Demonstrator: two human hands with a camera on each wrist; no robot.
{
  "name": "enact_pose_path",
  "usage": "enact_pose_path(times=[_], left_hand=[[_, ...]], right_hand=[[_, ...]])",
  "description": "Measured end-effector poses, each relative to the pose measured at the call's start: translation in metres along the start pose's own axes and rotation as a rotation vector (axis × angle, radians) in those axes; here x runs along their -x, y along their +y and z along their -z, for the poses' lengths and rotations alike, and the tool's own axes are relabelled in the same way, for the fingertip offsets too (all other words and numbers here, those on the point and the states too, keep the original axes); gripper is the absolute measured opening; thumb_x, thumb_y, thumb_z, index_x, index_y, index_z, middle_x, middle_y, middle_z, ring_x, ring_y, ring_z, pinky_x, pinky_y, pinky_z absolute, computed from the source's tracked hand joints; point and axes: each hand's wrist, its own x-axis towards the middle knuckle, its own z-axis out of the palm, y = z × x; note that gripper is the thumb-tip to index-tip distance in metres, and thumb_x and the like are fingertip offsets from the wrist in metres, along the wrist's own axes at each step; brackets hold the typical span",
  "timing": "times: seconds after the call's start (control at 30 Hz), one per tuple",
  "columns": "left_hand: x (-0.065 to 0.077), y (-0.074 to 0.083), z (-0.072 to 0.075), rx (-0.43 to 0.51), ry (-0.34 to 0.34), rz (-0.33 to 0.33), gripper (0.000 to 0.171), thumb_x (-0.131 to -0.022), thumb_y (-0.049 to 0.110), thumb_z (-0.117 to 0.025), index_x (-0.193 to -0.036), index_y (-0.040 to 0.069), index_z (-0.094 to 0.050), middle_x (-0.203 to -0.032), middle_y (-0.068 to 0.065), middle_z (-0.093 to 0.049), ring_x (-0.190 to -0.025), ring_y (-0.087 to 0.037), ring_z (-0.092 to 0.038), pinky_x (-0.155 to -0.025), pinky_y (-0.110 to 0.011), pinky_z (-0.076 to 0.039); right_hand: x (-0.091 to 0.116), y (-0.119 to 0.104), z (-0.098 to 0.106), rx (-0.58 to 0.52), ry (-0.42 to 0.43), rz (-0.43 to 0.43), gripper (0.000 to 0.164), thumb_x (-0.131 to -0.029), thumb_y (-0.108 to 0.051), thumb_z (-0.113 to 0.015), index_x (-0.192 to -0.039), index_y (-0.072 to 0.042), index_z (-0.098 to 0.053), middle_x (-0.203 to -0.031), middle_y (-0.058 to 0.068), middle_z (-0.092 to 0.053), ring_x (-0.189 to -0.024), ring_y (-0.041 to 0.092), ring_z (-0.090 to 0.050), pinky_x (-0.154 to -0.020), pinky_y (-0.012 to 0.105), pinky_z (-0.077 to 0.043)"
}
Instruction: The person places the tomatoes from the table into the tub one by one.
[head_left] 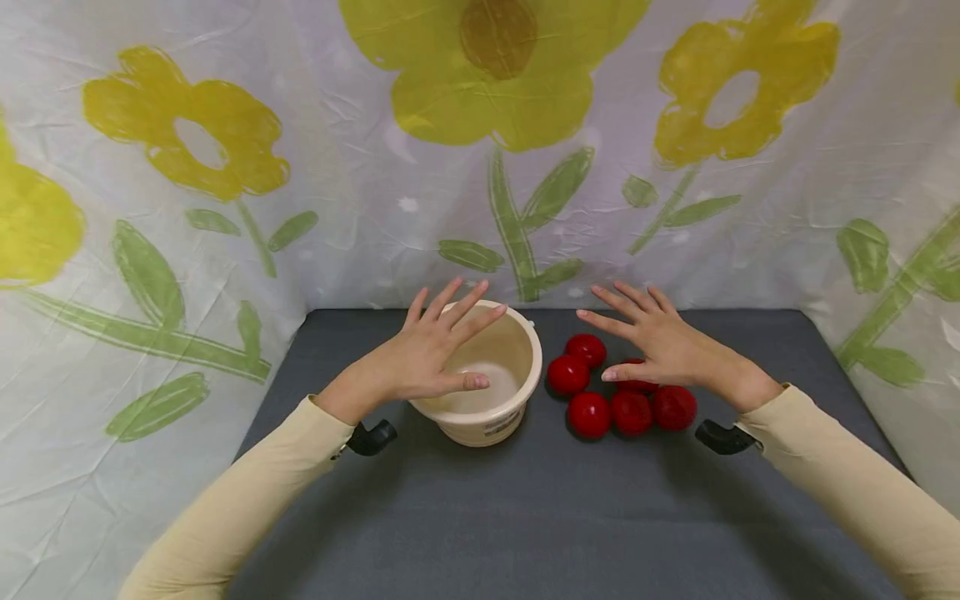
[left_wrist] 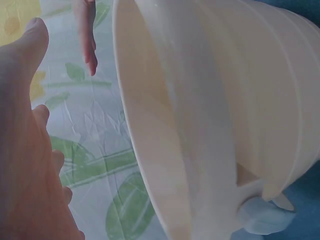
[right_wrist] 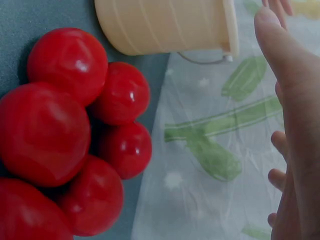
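A cream plastic bucket point(head_left: 501, 371) stands upright on the dark table with its mouth facing up. Over its left side my left hand point(head_left: 431, 354) is spread, fingers straight and holding nothing. In the left wrist view that hand point(left_wrist: 25, 145) is beside the bucket's rim point(left_wrist: 200, 125). Several shiny red, round, fruit-like balls point(head_left: 588, 415) lie grouped to the right of the bucket. My right hand point(head_left: 667, 346) hovers over the back of this group with fingers spread and nothing in them, partly covering one ball. The right wrist view shows the balls point(right_wrist: 45, 134) below this hand point(right_wrist: 300, 130).
A dark grey cloth covers the table point(head_left: 480, 525). Behind it and at both sides hangs a pale curtain point(head_left: 352, 208) printed with yellow flowers. The bucket has a thin handle point(right_wrist: 202, 61), and a label point(head_left: 504, 422) is on its front. Black wrist cameras point(head_left: 371, 437) sit under both sleeves.
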Motion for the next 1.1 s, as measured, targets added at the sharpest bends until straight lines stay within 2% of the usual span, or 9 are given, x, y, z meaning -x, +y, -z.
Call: enact_pose_path(times=[0.33, 0.5, 0.6, 0.73, 0.87, 0.97, 1.1], left_hand=[[0.004, -0.001, 0.000, 0.002, -0.004, 0.006, 0.088, -0.091, 0.069, -0.050, -0.159, 0.037, -0.005, -0.169, 0.003, 0.010, -0.156, -0.031, 0.010, -0.118, -0.069, -0.003], [0.007, -0.004, -0.001, 0.053, -0.004, 0.041, 0.088, -0.092, 0.067, -0.051, -0.159, 0.038, -0.001, -0.169, 0.002, 0.011, -0.156, -0.033, 0.009, -0.118, -0.069, -0.003], [0.010, -0.009, -0.001, 0.086, 0.023, 0.092, 0.091, -0.093, 0.060, -0.057, -0.159, 0.036, 0.001, -0.169, -0.002, 0.007, -0.156, -0.037, 0.002, -0.118, -0.069, -0.008], [0.019, -0.020, 0.000, 0.221, 0.084, 0.228, 0.089, -0.096, 0.044, -0.062, -0.161, 0.021, -0.005, -0.167, -0.014, -0.011, -0.152, -0.042, -0.016, -0.118, -0.064, -0.021], [0.034, -0.036, -0.003, 0.443, 0.110, 0.377, 0.071, -0.100, 0.030, -0.058, -0.157, 0.006, -0.023, -0.155, -0.022, -0.037, -0.139, -0.041, -0.043, -0.108, -0.057, -0.041], [0.048, -0.047, -0.011, 0.584, 0.102, 0.464, 0.058, -0.101, 0.024, -0.056, -0.151, 0.003, -0.035, -0.145, -0.023, -0.050, -0.124, -0.039, -0.059, -0.094, -0.050, -0.054], [0.062, -0.056, -0.024, 0.770, 0.118, 0.529, 0.050, -0.101, 0.019, -0.056, -0.146, 0.000, -0.043, -0.136, -0.026, -0.054, -0.111, -0.036, -0.067, -0.082, -0.039, -0.060]], right_hand=[[-0.001, -0.001, 0.008, 0.004, 0.026, 0.017, 0.089, -0.085, -0.058, -0.068, -0.157, -0.037, -0.021, -0.168, 0.005, -0.012, -0.154, 0.035, -0.007, -0.114, 0.073, -0.011], [-0.004, 0.001, 0.008, -0.009, 0.029, 0.016, 0.091, -0.084, -0.057, -0.070, -0.157, -0.037, -0.021, -0.168, 0.004, -0.012, -0.154, 0.036, -0.010, -0.115, 0.071, -0.012], [-0.007, 0.004, 0.005, -0.052, 0.029, 0.010, 0.092, -0.083, -0.055, -0.072, -0.157, -0.035, -0.021, -0.168, 0.003, -0.012, -0.153, 0.036, -0.012, -0.115, 0.070, -0.012], [-0.013, 0.011, 0.003, -0.143, 0.028, -0.009, 0.090, -0.085, -0.049, -0.073, -0.158, -0.033, -0.022, -0.168, 0.005, -0.015, -0.152, 0.038, -0.014, -0.115, 0.070, -0.014], [-0.020, 0.019, 0.002, -0.270, 0.011, -0.046, 0.085, -0.089, -0.043, -0.071, -0.157, -0.033, -0.023, -0.167, 0.008, -0.017, -0.152, 0.039, -0.017, -0.115, 0.070, -0.016], [-0.025, 0.025, -0.002, -0.369, 0.003, -0.081, 0.081, -0.090, -0.041, -0.070, -0.157, -0.034, -0.024, -0.167, 0.007, -0.018, -0.153, 0.037, -0.018, -0.115, 0.070, -0.018], [-0.032, 0.034, -0.012, -0.481, 0.010, -0.093, 0.080, -0.090, -0.035, -0.072, -0.156, -0.030, -0.029, -0.165, 0.006, -0.024, -0.153, 0.034, -0.019, -0.117, 0.066, -0.022]])
